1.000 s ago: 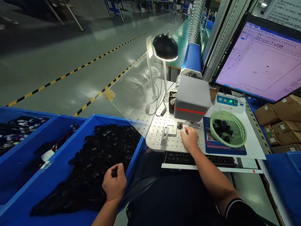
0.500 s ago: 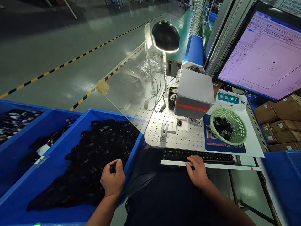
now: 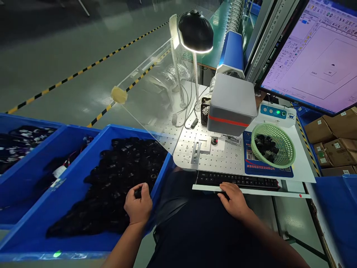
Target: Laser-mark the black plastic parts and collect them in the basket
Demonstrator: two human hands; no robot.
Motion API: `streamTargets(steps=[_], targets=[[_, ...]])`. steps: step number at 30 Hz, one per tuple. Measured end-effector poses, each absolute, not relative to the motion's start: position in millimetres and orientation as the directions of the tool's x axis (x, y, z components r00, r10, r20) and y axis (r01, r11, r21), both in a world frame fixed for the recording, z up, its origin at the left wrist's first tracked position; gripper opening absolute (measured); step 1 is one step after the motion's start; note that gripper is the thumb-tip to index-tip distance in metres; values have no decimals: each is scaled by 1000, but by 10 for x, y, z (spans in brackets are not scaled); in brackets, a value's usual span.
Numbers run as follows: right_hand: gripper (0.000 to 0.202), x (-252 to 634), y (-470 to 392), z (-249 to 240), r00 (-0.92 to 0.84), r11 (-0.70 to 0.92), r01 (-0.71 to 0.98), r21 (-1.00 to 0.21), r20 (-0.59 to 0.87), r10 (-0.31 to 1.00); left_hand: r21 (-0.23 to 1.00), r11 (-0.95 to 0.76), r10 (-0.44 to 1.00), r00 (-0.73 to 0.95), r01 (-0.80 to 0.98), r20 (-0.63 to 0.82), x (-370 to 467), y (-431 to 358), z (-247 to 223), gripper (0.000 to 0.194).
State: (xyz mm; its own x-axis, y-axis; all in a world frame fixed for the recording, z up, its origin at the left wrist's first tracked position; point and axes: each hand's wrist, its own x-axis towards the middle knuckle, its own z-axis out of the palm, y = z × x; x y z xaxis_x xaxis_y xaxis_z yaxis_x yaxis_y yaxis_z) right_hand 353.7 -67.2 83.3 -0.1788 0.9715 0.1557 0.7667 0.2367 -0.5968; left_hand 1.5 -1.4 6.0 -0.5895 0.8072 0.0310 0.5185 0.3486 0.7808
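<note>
My left hand (image 3: 138, 204) is closed round a small black part (image 3: 137, 192), over the right side of a blue bin (image 3: 92, 249) heaped with black parts (image 3: 117, 186). Fingers apart, my right hand (image 3: 233, 201) rests at the front edge of the black keyboard (image 3: 240, 181), with nothing visible in it. Beneath the grey machine head (image 3: 232, 98) lies a perforated metal plate (image 3: 217, 160), with a small round black-and-red piece (image 3: 214, 140) on it. A green basket (image 3: 287, 149) holding several black parts stands right of the plate on a blue mat (image 3: 249, 163).
A lit black lamp (image 3: 196, 32) and a clear sheet (image 3: 147, 108) rise at the table's left side. The monitor (image 3: 315, 56) hangs at upper right. More blue bins (image 3: 16, 163) stand at far left, and cardboard boxes (image 3: 340, 149) at right.
The view has shifted slightly, so the bins and the table sit a little higher in it. My left hand still holds the black part, and my right hand remains by the keyboard's edge.
</note>
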Motion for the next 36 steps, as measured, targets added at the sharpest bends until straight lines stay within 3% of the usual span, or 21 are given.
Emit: streamTargets(steps=[9,15,21,26,30,36], targets=[[22,3537,-637,821,-137,221,760,-611,181,974,786,343,798,-600,515,45,12,-4,54,39],[18,3579,-497,973,-68,233,743,-627,276,959,788,348,788,-614,507,48,1,-10,9,39],[22,3761,34,995,76,180,752,-634,354,932,780,440,741,-671,445,-35,-5,3,25,43],[26,3863,366,904,131,95,828,-552,357,925,760,528,706,-693,378,-146,-27,34,115,43],[26,3839,380,813,78,154,872,-464,443,893,747,565,706,-674,350,-218,-66,76,210,38],[21,3804,360,750,58,203,870,-449,503,862,756,572,705,-661,318,-255,-109,121,322,34]])
